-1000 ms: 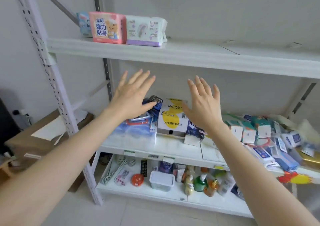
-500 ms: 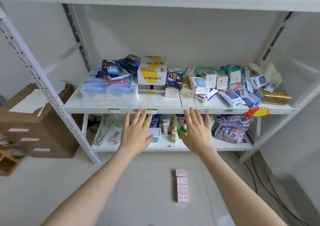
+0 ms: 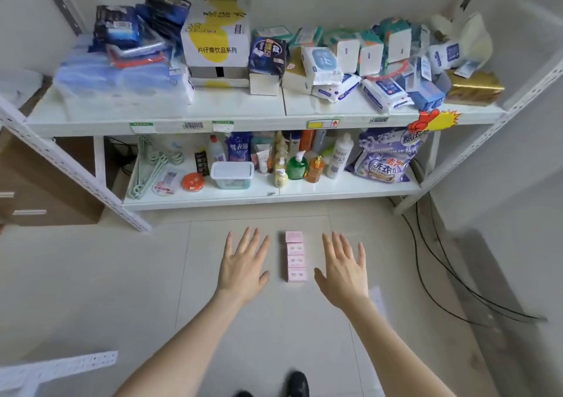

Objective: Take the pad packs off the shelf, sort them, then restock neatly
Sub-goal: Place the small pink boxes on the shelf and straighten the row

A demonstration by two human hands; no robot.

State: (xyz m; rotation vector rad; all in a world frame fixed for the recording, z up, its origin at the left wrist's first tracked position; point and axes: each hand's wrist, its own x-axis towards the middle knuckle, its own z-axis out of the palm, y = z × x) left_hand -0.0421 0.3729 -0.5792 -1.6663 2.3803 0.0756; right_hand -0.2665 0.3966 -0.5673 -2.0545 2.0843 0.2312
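Dark shoe [image 3: 297, 384] at the near edge, pale tiled floor [image 3: 122, 274]. Both bare arms reach forward, low over the floor. Left hand [image 3: 243, 267] and right hand [image 3: 342, 270] are palm down, fingers [image 3: 247, 244] straight and spread, holding nothing; can't tell if they touch the floor. Row of pink pad packs [image 3: 295, 256] lies on the floor between the hands, four end to end, running away from the person, touched by neither hand. Black cables [image 3: 441, 262] trail along the floor at right. Beyond, on the lower shelf [image 3: 350, 188]: green hangers [image 3: 152, 165], lidded tub [image 3: 233, 175], pump bottles [image 3: 297, 165], purple detergent bag [image 3: 385, 159]. On the upper shelf [image 3: 243, 110]: blue wrapped packs [image 3: 122, 76] stacked left, white-and-yellow carton [image 3: 216, 34] mid, jumbled small packs [image 3: 365, 58] right, gold pack [image 3: 473, 87] at the far end. Cardboard box [image 3: 39, 189] stands left of the rack.
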